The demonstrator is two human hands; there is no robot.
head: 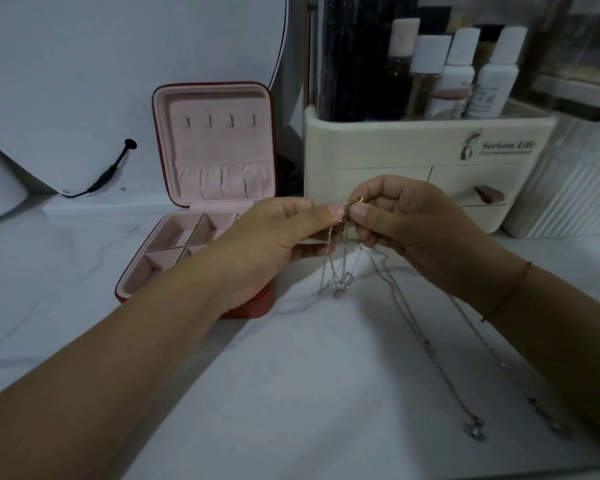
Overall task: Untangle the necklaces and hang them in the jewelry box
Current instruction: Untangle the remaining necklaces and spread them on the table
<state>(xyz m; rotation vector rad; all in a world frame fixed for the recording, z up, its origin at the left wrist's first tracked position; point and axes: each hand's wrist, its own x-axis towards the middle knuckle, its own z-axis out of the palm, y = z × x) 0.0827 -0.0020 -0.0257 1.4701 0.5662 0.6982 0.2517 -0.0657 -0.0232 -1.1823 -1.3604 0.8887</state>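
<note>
Nearest on the pale worktop (pixel 291 393), the loose ends of the necklaces (pixel 409 317) trail toward the person, two small pendants (pixel 475 432) lying flat so the free lengths stay spread apart rather than twisting back together. Above them the chains hang from a knot raised between both hands, probably so gravity pulls the strands straight and shows where they cross. The left hand (pixel 274 240) has its grip pinched narrow on the silver strands with thumb and forefinger; the right hand (pixel 413 230) is pinched just as tightly on a small gold clasp (pixel 355 200), the two thumbs nearly touching. Just beyond the left hand stands the jewelry box (pixel 215 188), lid upright, its four hooks (pixel 219 121) bare and facing the person, ready for hanging. Farther right is a cream organiser (pixel 430 161) holding bottles.
</note>
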